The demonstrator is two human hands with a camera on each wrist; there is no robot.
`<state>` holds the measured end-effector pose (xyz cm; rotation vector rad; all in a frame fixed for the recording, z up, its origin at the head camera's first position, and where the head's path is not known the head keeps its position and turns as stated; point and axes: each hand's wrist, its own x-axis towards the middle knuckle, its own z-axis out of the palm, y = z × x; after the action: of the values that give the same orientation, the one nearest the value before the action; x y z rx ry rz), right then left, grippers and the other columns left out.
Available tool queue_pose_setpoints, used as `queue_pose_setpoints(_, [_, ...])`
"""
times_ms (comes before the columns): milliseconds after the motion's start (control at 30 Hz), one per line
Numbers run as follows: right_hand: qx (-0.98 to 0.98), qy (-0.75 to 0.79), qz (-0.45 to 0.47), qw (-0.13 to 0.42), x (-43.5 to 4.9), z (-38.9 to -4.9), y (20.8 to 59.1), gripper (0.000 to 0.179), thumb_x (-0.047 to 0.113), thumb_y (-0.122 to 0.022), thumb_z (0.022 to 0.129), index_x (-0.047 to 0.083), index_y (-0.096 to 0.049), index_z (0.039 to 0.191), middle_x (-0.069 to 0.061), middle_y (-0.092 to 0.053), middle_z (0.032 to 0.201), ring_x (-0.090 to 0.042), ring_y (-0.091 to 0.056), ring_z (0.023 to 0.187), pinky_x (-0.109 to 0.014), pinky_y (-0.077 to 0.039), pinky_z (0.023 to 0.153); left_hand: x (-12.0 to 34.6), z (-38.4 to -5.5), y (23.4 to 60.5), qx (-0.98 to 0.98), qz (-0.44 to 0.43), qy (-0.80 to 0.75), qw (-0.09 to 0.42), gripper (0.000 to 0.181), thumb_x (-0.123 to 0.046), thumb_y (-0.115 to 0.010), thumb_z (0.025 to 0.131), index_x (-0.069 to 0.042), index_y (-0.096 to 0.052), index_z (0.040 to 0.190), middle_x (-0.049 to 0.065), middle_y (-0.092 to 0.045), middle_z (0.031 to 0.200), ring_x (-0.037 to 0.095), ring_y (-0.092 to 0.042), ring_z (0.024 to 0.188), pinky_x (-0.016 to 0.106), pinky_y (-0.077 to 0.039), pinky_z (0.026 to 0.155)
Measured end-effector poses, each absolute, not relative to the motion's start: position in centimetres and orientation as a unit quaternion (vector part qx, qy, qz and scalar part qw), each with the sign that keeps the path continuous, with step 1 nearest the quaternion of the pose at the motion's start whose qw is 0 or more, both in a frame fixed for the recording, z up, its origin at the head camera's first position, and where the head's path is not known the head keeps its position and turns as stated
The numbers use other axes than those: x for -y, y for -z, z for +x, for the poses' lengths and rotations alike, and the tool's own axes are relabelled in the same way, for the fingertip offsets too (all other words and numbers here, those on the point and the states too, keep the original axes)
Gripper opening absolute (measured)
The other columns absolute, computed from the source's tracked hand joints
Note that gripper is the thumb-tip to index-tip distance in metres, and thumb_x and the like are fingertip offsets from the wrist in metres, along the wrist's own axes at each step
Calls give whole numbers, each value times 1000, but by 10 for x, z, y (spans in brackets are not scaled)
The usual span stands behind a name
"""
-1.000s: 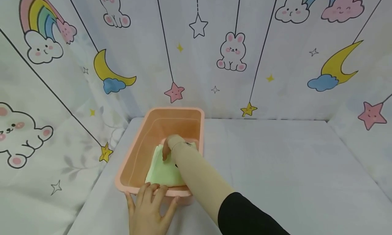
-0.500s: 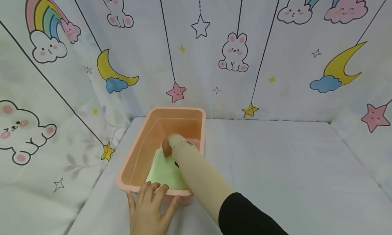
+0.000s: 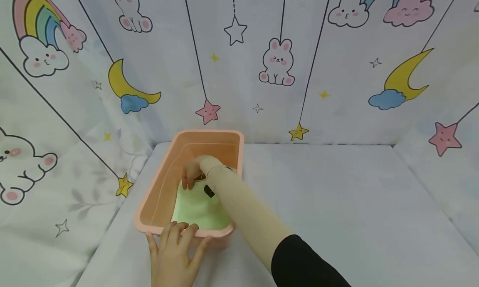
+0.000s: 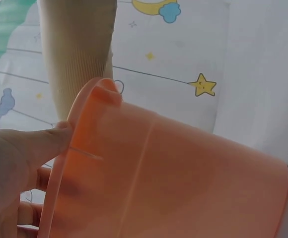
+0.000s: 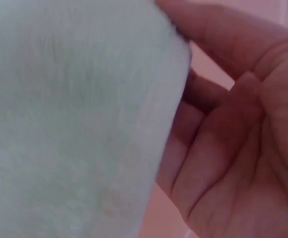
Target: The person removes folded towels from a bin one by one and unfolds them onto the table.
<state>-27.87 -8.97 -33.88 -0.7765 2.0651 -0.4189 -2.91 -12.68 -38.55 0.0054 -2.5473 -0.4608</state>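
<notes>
A peach plastic basin (image 3: 155, 187) stands on the white-covered table, with a pale green towel (image 3: 198, 208) in its near part. My right hand (image 3: 191, 172) reaches down inside it and pinches the towel's far edge. In the right wrist view, the towel (image 5: 84, 119) hangs from the thumb and fingers of my right hand (image 5: 233, 119), most of the fingertips hidden behind it. My left hand (image 3: 176, 253) grips the basin's near rim, fingers over the edge. The left wrist view has its thumb on the rim (image 4: 79, 109).
White table surface (image 3: 318, 204) stretches to the right of the basin. A cartoon-printed curtain (image 3: 239, 83) hangs behind and along both sides. A small black object (image 3: 209, 191) sits at my right wrist.
My right hand has moved left inside the basin, and the towel's far-left corner has shifted left with it. My left hand stays at the rim. The head view has swung slightly.
</notes>
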Motion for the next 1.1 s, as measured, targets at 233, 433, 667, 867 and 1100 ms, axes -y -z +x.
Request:
queue_pose_setpoints(233, [-805, 181, -320, 465, 81, -286, 316, 25, 16, -58, 91, 21, -67, 113, 9, -60, 112, -11, -53, 91, -24, -47, 80, 124, -28, 383, 954, 19, 173, 245, 32, -45, -67, 79, -18, -65, 96, 4, -59, 97, 28, -48, 110, 76, -18, 98])
queue_pose_setpoints(433, [-794, 204, -372, 435, 72, -288, 295, 28, 13, -57, 92, 20, -64, 119, 5, -54, 129, -5, -54, 92, -22, -50, 76, 123, -28, 384, 952, 24, 184, 243, 33, -45, -69, 77, -18, -65, 96, 5, -61, 99, 28, -48, 112, 75, -13, 101])
queue_pose_setpoints(667, [-775, 278, -415, 388, 52, -280, 267, 27, 12, -58, 91, 17, -64, 117, 10, -63, 108, -8, -23, 49, -22, -26, 50, 123, -29, 383, 946, 21, 197, 255, 35, -45, -69, 78, -17, -65, 97, 7, -61, 102, 29, -46, 115, 74, -11, 103])
queue_pose_setpoints(867, [-766, 328, -463, 302, 38, -271, 251, 25, 14, -60, 89, 20, -68, 113, 4, -58, 98, -6, -44, 66, -19, -38, 63, 123, -30, 382, 938, 22, 223, 263, 37, -41, -71, 76, -18, -66, 104, 6, -61, 106, 28, -46, 117, 71, -9, 105])
queue_pose_setpoints(1100, [-767, 352, -473, 254, 22, -259, 230, 29, 18, -59, 91, 22, -64, 119, 9, -57, 125, -11, -54, 99, -20, -43, 89, 129, -30, 375, 907, 36, 304, 289, 44, -31, -76, 74, -17, -64, 114, 8, -63, 112, 26, -51, 109, 65, -11, 101])
